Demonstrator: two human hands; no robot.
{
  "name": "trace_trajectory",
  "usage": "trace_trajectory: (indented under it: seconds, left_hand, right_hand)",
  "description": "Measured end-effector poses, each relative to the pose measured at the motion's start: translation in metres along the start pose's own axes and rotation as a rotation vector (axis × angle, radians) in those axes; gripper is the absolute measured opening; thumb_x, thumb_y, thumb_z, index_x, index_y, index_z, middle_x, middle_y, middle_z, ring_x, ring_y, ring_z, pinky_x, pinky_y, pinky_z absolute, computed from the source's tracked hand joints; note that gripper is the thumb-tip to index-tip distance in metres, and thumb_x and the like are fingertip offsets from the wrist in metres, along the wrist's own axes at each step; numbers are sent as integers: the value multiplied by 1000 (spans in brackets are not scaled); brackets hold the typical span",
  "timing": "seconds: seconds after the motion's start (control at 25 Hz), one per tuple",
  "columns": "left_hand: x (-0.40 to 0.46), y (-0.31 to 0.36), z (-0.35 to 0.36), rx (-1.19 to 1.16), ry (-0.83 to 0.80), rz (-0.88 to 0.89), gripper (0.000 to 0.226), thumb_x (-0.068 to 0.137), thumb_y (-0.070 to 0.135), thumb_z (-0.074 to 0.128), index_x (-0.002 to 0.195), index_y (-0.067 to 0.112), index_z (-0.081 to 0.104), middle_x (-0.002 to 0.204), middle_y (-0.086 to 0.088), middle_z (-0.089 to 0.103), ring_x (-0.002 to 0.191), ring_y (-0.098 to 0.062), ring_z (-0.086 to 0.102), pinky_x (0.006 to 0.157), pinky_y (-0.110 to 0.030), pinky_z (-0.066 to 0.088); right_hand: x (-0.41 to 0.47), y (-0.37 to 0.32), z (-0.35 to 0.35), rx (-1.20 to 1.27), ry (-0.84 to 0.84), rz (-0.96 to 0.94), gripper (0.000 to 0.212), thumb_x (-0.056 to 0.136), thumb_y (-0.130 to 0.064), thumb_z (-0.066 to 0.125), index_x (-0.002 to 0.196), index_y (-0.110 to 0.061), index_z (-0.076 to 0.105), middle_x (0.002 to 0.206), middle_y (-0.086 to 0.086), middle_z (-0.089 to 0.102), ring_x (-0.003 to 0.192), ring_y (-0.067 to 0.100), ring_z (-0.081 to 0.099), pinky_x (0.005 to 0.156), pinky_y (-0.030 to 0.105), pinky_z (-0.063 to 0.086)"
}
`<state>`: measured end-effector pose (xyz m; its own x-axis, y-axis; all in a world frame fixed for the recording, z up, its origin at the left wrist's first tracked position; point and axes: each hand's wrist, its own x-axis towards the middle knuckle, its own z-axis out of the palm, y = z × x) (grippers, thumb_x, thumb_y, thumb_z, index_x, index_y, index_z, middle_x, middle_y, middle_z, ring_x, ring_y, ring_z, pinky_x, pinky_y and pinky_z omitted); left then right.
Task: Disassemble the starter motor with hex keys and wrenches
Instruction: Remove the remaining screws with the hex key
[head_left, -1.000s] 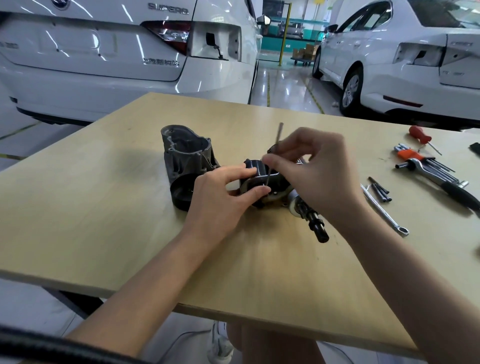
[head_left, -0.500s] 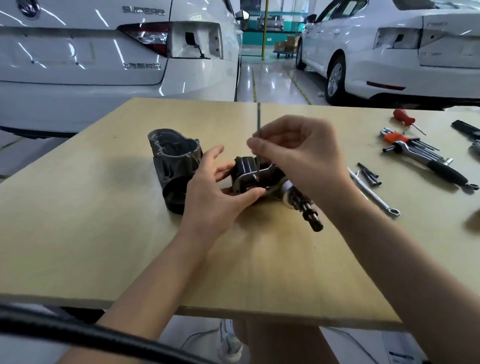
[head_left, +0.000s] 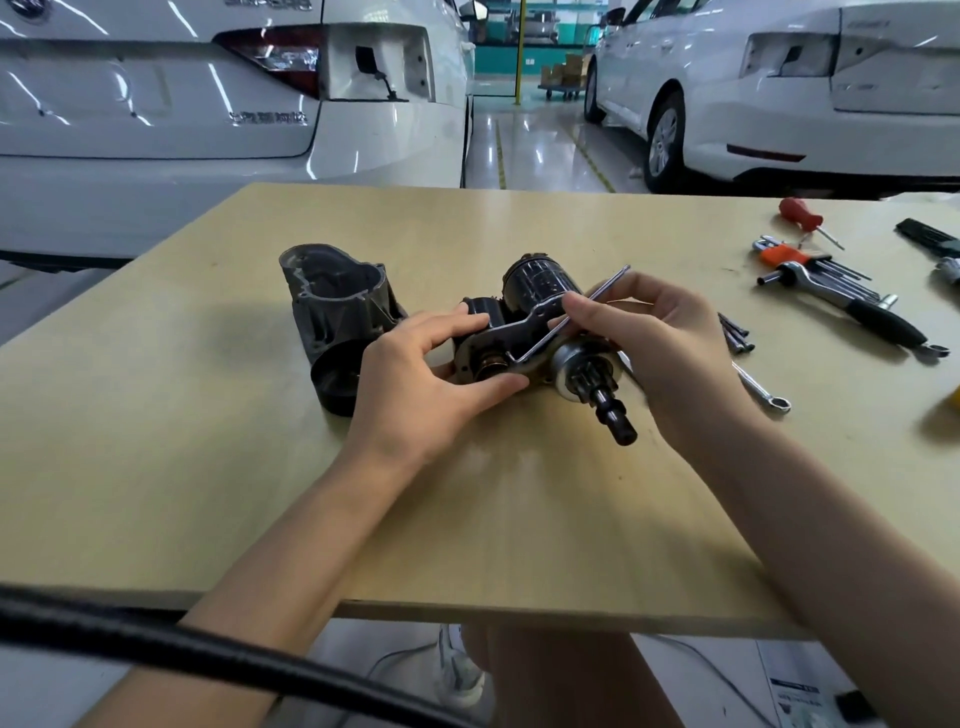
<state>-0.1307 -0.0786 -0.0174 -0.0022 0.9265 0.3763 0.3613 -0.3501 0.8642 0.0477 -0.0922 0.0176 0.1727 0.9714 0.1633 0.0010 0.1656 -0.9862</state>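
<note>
Now the right hand (head_left: 670, 348) has tipped its pinched hex key (head_left: 574, 315) down to the starter motor (head_left: 524, 332), mid-table. Left hand (head_left: 431, 379) grips the motor. It looks like a screw job; next, seat the tip and turn.

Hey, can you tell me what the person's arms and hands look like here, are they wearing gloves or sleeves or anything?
Both arms are bare up to the picture's lower edge: no sleeves show. The left hand and the right hand wear no gloves. No watch, ring or bracelet shows on either wrist or on the fingers that are visible. The fingernails look short and unpainted.
</note>
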Motion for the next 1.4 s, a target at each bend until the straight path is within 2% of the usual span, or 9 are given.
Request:
trace_trajectory:
  seconds: [0.12, 0.24, 0.4, 0.48, 0.76, 1.04, 1.12, 1.24, 1.4]
  left_hand:
    - [-1, 1, 3, 0, -38, 39, 61, 57, 23, 90, 114, 16, 70, 120, 2, 65, 117, -1, 58, 97, -32, 52]
    - [-2, 5, 12, -6, -81, 76, 65, 55, 34, 87, 116, 17, 70, 119, 3, 64, 118, -3, 57, 98, -34, 51]
    - [-4, 11, 23, 2, -118, 129, 64, 55, 43, 80, 114, 20, 70, 113, 3, 63, 117, -3, 57, 91, -29, 55]
    - [-4, 11, 24, -7, -108, 138, 60, 57, 43, 79, 112, 20, 71, 111, 2, 63, 115, -3, 58, 87, -26, 57]
    - [-2, 15, 33, 58, 32, 153, 43, 63, 34, 87, 99, 14, 75, 99, -1, 66, 96, -8, 64, 81, -39, 57]
    - [1, 19, 33, 116, 47, 162, 37, 62, 34, 88, 92, 15, 77, 92, 1, 69, 86, -5, 63, 83, -22, 50]
    - [1, 18, 32, 105, 37, 163, 38, 63, 35, 87, 94, 15, 77, 95, 0, 70, 90, -2, 63, 85, -21, 50]
    - [0, 15, 31, 71, 30, 167, 38, 66, 34, 86, 97, 14, 77, 98, -1, 68, 95, -4, 63, 81, -32, 56]
    - [1, 12, 30, 25, 7, 135, 23, 60, 30, 85, 79, 28, 71, 86, 5, 65, 83, -5, 63, 73, -31, 57]
  right_hand:
    - [-1, 0, -10, 1, 11, 35, 15, 79, -18, 76, 77, -8, 64, 84, 13, 75, 79, 31, 71, 76, 44, 56]
    - [-3, 1, -22, -19, 51, 42, 18, 78, -21, 77, 81, -8, 65, 85, 11, 75, 81, 35, 71, 77, 51, 52]
    - [-7, 1, -30, 47, 108, 27, 21, 80, -13, 74, 89, 4, 65, 81, 10, 75, 68, 19, 71, 59, 27, 56]
    - [-9, 0, -29, 52, 97, 27, 17, 81, -11, 73, 86, 2, 65, 80, 9, 75, 66, 17, 70, 55, 24, 54]
    - [-9, -2, -28, 47, 77, 6, 12, 81, -11, 74, 77, -6, 64, 80, 11, 75, 69, 23, 72, 61, 29, 58]
    - [-9, -1, -30, 30, 80, -19, 15, 80, -12, 75, 76, -7, 62, 77, 9, 75, 67, 24, 72, 60, 31, 57]
    - [-9, -3, -28, -98, 94, -124, 16, 78, -13, 78, 73, -11, 62, 73, 5, 75, 67, 21, 72, 63, 31, 56]
    - [-5, -19, -16, -435, 73, -357, 13, 73, -19, 82, 72, -19, 70, 65, -8, 72, 64, 4, 69, 62, 18, 51]
    - [-4, -35, 11, -819, -201, -509, 3, 76, -21, 75, 78, -22, 77, 70, -6, 72, 68, 8, 66, 68, 28, 52]
